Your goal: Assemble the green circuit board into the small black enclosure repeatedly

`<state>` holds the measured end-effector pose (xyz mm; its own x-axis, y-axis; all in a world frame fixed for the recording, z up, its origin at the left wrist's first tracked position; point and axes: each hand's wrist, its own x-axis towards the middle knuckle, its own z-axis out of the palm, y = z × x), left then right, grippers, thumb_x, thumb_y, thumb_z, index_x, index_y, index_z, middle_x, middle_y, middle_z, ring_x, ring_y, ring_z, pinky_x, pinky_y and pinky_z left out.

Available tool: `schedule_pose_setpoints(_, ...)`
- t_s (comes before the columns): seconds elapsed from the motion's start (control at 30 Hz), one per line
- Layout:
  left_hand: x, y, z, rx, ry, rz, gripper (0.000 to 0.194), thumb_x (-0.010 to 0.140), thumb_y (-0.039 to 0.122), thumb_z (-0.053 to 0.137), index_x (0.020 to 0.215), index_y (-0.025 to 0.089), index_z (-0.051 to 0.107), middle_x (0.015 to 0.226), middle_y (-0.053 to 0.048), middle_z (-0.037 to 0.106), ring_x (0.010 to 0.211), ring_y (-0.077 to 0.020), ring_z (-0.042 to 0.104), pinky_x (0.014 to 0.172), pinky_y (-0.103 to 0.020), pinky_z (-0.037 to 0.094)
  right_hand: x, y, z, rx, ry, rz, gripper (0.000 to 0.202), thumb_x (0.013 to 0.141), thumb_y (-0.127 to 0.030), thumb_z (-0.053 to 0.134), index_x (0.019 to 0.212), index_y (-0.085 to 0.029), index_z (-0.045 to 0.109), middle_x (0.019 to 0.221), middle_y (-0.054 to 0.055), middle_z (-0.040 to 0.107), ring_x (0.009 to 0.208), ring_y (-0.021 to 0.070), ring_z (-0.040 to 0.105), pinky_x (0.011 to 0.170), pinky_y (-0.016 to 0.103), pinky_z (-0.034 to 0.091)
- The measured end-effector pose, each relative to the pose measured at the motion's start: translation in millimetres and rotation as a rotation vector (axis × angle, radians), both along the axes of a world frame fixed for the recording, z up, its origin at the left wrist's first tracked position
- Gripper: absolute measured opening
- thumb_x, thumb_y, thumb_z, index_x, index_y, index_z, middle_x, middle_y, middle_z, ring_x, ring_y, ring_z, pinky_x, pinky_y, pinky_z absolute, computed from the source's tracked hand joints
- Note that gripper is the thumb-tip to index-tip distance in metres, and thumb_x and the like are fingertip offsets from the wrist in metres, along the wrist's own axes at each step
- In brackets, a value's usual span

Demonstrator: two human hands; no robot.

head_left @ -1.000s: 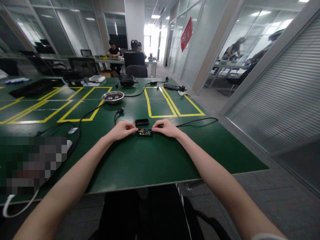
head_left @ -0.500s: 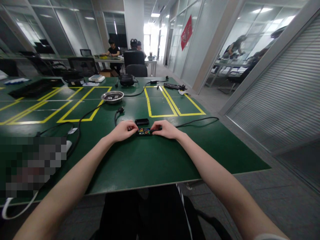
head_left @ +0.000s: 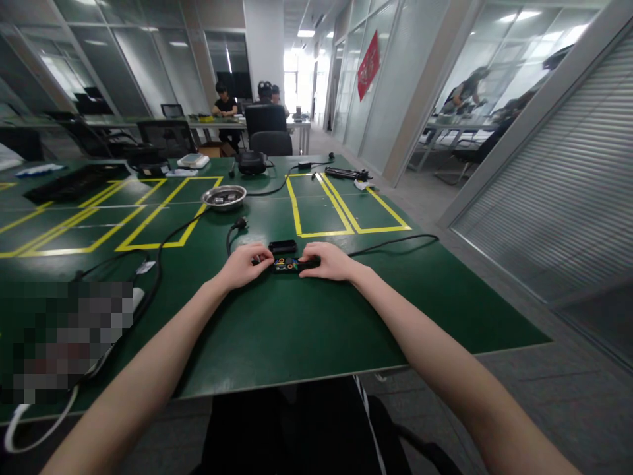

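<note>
At the centre of the head view, an open black case (head_left: 287, 266) is held on the worktop (head_left: 297, 323) between both hands, its left end pinched by the left hand's fingers (head_left: 264, 253), its right end clasped between the right hand's (head_left: 324, 262) thumb and fingers.

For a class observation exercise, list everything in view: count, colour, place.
Smooth table: one, green, foreground
Tape outlines: several, yellow, table surface
Open rectangular case with circuit board: one, black, centre foreground
Narrow hollow shell: one, black, beyond it
Round metal bowl: one, silver, mid-table left
Pronged plug: one, black, nearer than bowl
Cables: several, black, across table
Shallow tray: one, black, far left
Rounded object: one, black, far edge
Stick-like bundle: one, black, far right
Diamond-shaped banner: one, red, background right
Office chairs: several, black, background
People: several, dark-clothed, background
Left grip: one, bare, case's left end
Right grip: one, bare, case's right end
</note>
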<state>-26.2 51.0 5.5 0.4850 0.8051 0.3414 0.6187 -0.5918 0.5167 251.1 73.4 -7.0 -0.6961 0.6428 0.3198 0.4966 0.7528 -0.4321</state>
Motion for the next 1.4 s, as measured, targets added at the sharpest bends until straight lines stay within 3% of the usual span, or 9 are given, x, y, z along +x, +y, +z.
schedule_pose_setpoints(0.2, 1.0, -0.6, -1.8, 0.005, 0.007, 0.024, 0.022, 0.094, 0.033, 0.057, 0.085, 0.018, 0.071, 0.093, -0.008, 0.069, 0.084, -0.0208, 0.066, 0.078, -0.031, 0.054, -4.4, 3.2, -4.7, 0.165, -0.048, -0.029, 0.018, 0.093, -0.034, 0.075, 0.086, -0.019, 0.07, 0.089, 0.006, 0.067, 0.086, 0.0205, 0.061, 0.078, 0.03, 0.041)
schedule_pose_setpoints(0.4, -0.4, 1.9, -8.1, 0.106, 0.051, 0.063, 0.022, 0.094, 0.033, 0.053, 0.087, 0.02, 0.069, 0.136, -0.014, 0.064, 0.124, -0.029, 0.063, 0.109, -0.045, 0.049, -4.5, 8.7, -9.5, 0.217, -0.053, -0.024, 0.018, 0.094, -0.036, 0.074, 0.09, -0.018, 0.072, 0.094, 0.008, 0.071, 0.092, 0.0233, 0.065, 0.086, 0.036, 0.049)
schedule_pose_setpoints(0.47, 0.3, 3.0, -9.8, 0.109, 0.068, 0.05, 0.025, 0.095, 0.033, 0.05, 0.089, 0.019, 0.069, 0.144, -0.016, 0.061, 0.133, -0.0315, 0.058, 0.113, -0.048, 0.046, -3.9, 8.9, -11.0, 0.237, -0.015, -0.029, 0.018, 0.091, -0.037, 0.076, 0.091, -0.019, 0.073, 0.108, 0.011, 0.072, 0.103, 0.0265, 0.066, 0.093, 0.042, 0.052)
schedule_pose_setpoints(0.63, 3.4, 3.8, -11.8, 0.022, 0.084, 0.009, 0.051, 0.091, 0.044, 0.057, 0.132, 0.013, 0.062, 0.11, -0.014, 0.075, 0.119, -0.033, 0.068, 0.109, -0.049, 0.051, -5.7, 7.1, -18.0, 0.193, 0.053, -0.07, 0.032, 0.086, -0.038, 0.078, 0.113, -0.023, 0.072, 0.158, 0.014, 0.049, 0.142, 0.0338, 0.051, 0.114, 0.056, 0.046)
schedule_pose_setpoints(0.73, 2.2, 3.6, -11.8, 0.038, 0.093, -0.003, 0.055, 0.08, 0.049, 0.07, 0.125, 0.016, 0.065, 0.12, -0.015, 0.074, 0.12, -0.0353, 0.068, 0.108, -0.05, 0.052, -7.8, 7.5, -21.3, 0.099, 0.032, -0.078, 0.051, 0.09, -0.039, 0.074, 0.137, -0.025, 0.062, 0.157, 0.016, 0.052, 0.14, 0.0326, 0.055, 0.116, 0.054, 0.045)
schedule_pose_setpoints(0.87, -1.3, 4.6, -11.5, 0.062, 0.067, -0.018, 0.024, 0.082, 0.045, 0.069, 0.089, 0.022, 0.063, 0.142, -0.014, 0.067, 0.125, -0.0338, 0.066, 0.108, -0.05, 0.052, -7.9, 8.5, -20.4, 0.074, 0.064, -0.048, 0.055, 0.09, -0.039, 0.073, 0.141, -0.022, 0.06, 0.147, 0.017, 0.06, 0.137, 0.0326, 0.058, 0.116, 0.054, 0.046)
schedule_pose_setpoints(1.0, -1.7, 5.7, -12.8, 0.081, 0.038, -0.02, 0.023, 0.082, 0.04, 0.071, 0.084, 0.022, 0.058, 0.143, -0.015, 0.066, 0.126, -0.0334, 0.066, 0.108, -0.053, 0.051, -7.1, 8.0, -18.4, 0.07, 0.147, -0.027, 0.06, 0.088, -0.037, 0.076, 0.143, -0.024, 0.057, 0.141, 0.013, 0.063, 0.132, 0.0301, 0.06, 0.115, 0.053, 0.047)
schedule_pose_setpoints(1.2, 2.1, 5.6, -15.9, 0.054, -0.004, -0.009, 0.031, 0.081, 0.039, 0.073, 0.104, 0.021, 0.062, 0.152, -0.02, 0.056, 0.139, -0.0362, 0.057, 0.114, -0.056, 0.046, -8.0, 7.7, -18.8, 0.04, 0.197, -0.018, 0.063, 0.086, -0.036, 0.077, 0.143, -0.024, 0.056, 0.142, 0.013, 0.057, 0.131, 0.0302, 0.059, 0.114, 0.052, 0.048)
schedule_pose_setpoints(1.4, 3.0, 6.6, -18.0, 0.078, -0.123, -0.048, 0.059, 0.081, 0.038, 0.074, 0.135, 0.02, 0.057, 0.147, -0.017, 0.058, 0.135, -0.0336, 0.058, 0.101, -0.05, 0.058, -7.9, 8.4, -19.9, 0.042, 0.21, -0.027, 0.065, 0.085, -0.036, 0.078, 0.144, -0.026, 0.054, 0.143, 0.012, 0.052, 0.131, 0.0306, 0.059, 0.115, 0.053, 0.048)
